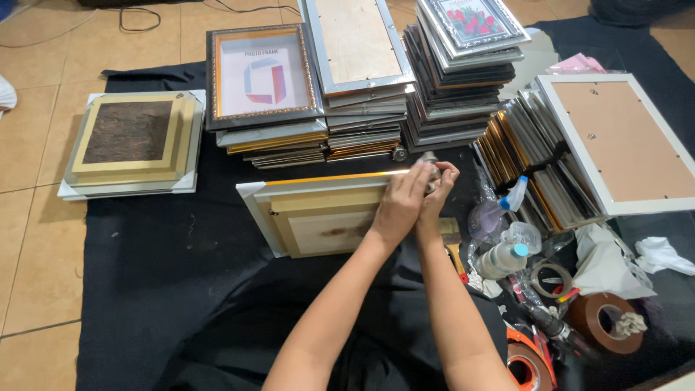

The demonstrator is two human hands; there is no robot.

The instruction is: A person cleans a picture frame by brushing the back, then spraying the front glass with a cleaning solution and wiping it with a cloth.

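Left hand (399, 204): lies flat on the gold frame (326, 213), fingers spread
Right hand (436, 187): pinches a small grey object (429, 161) at the frame's far right corner
Frame stacks (362, 94): just beyond the frame

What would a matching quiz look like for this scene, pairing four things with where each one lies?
Things:
1. gold-edged frame
2. frame with dark centre
3. brown tape roll
4. spray bottle

Places:
A. alone on the left, partly on the tile floor
B. near right corner of the black cloth
C. under the left hand and right hand
D. lying just right of the right forearm

Pairs: 1-C, 2-A, 3-B, 4-D
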